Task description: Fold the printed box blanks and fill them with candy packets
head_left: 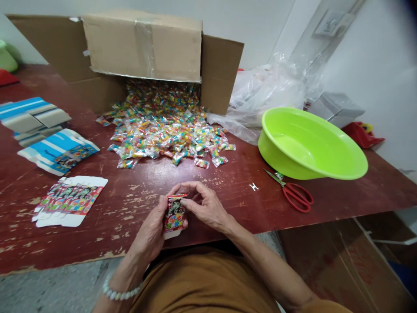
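Note:
A small red printed candy box (175,214) is held upright between my two hands, near the table's front edge. My left hand (153,226) wraps round its left side, with fingertips showing at the right edge. The thumb of my right hand (205,206) presses on the box's upper front, its other fingers curling behind the top. A white flap sticks out at the lower end of the box. Beyond my hands lies a heap of small clear packets of colourful candy (169,134). Flattened red boxes (70,200) lie stacked to my left.
An open cardboard carton (172,48) lies behind the candy heap. Blue flattened boxes (61,150) are piled at the left. At the right stand a green basin (312,143), red-handled scissors (296,195) and clear plastic bags (267,89). A white scrap (253,187) lies near the scissors.

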Demonstrator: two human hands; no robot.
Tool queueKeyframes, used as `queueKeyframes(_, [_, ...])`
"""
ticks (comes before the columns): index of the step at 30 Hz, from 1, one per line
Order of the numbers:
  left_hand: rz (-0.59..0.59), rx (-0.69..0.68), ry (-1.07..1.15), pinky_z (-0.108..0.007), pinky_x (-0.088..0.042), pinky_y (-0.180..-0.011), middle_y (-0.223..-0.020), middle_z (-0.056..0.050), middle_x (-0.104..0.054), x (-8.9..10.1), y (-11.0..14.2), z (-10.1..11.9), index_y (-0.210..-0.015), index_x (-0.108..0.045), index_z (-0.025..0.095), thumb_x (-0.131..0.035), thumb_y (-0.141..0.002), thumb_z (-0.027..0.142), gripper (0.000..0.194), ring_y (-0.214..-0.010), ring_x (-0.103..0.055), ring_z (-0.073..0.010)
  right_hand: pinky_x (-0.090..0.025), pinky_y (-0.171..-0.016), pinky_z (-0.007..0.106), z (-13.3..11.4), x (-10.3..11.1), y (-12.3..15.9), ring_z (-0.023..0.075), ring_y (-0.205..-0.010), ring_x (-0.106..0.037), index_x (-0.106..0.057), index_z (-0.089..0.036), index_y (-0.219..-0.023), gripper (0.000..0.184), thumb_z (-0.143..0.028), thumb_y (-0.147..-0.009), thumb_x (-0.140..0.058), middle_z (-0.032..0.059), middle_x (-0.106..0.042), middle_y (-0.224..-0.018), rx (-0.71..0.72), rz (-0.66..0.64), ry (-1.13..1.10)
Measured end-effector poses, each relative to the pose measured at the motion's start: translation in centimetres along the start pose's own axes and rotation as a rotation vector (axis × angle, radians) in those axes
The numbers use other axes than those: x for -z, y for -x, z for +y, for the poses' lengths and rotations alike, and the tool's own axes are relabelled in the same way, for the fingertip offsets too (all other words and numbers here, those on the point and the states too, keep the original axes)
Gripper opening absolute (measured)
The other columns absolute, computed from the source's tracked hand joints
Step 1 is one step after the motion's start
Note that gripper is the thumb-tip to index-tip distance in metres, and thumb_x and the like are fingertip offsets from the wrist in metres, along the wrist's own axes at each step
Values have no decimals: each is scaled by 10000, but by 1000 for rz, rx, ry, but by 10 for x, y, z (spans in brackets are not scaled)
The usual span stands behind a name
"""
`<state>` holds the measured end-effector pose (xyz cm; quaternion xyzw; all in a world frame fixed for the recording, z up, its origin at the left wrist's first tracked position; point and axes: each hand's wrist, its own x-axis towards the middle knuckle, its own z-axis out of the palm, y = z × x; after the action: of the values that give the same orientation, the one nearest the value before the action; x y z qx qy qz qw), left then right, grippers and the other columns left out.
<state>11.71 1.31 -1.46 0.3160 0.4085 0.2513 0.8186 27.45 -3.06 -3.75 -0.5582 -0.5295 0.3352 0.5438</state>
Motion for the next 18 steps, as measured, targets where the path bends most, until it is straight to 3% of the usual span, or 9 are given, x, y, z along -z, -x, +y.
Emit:
queueKeyframes(5, [7,6,-13,-277,-577,-526,-1079,-119,-785,-2,1,-2,-1462,-569,215,-754,-776,653,835,-611,-711,-186,-512,-944,337,0,-6,6,183,-1003,-680,-751,-223,-1009,163,-175,-930,-616,59,-759,-1029,256,-50,92])
queueKeyframes(8, [32,-13,-76,-269,-569,-548,-1054,-112,-799,-4,3,-5,-1505,-519,202,-828,-765,511,859,-575,-696,-172,-532,-881,310,2,-2,3,170,-940,-681,-752,-205,-966,167,-150,-911,-603,58,-745,-993,222,-171,69])
queueKeyframes(11, [40,19,-88,-277,-582,-663,-1031,-108,-816,-3,12,-9,-1498,-528,218,-876,-734,411,861,-715,-753,-224,-542,-837,294,7,29,-21,156,-914,-691,-748,-218,-1063,179,-272,-949,-619,41,-750,-1039,106,-393,-8])
queueKeyframes(13, [45,62,-67,-302,-587,-766,-1053,-119,-818,2,22,-15,-1444,-585,232,-881,-725,426,802,-854,-768,-262,-527,-916,330,14,65,-49,178,-1042,-673,-714,-219,-1194,273,-314,-957,-616,72,-723,-1197,7,-218,196])
queueKeyframes(15, [41,106,-42,-316,-584,-766,-1056,-128,-819,11,31,-24,-1333,-669,237,-888,-696,481,717,-855,-764,-267,-465,-1048,386,27,105,-79,212,-1211,-596,-695,-257,-1241,298,-284,-978,-557,62,-667,-1334,-219,151,619])
queueKeyframes(18, [100,140,-23,-313,-574,-686,-972,-113,-823,31,44,-36,-1125,-754,235,-897,-624,568,618,-754,-740,-247,-327,-1129,593,53,150,-110,355,-1389,-409,-614,-209,-1356,395,-266,-977,-519,164,-496,-1509,-393,351,746])
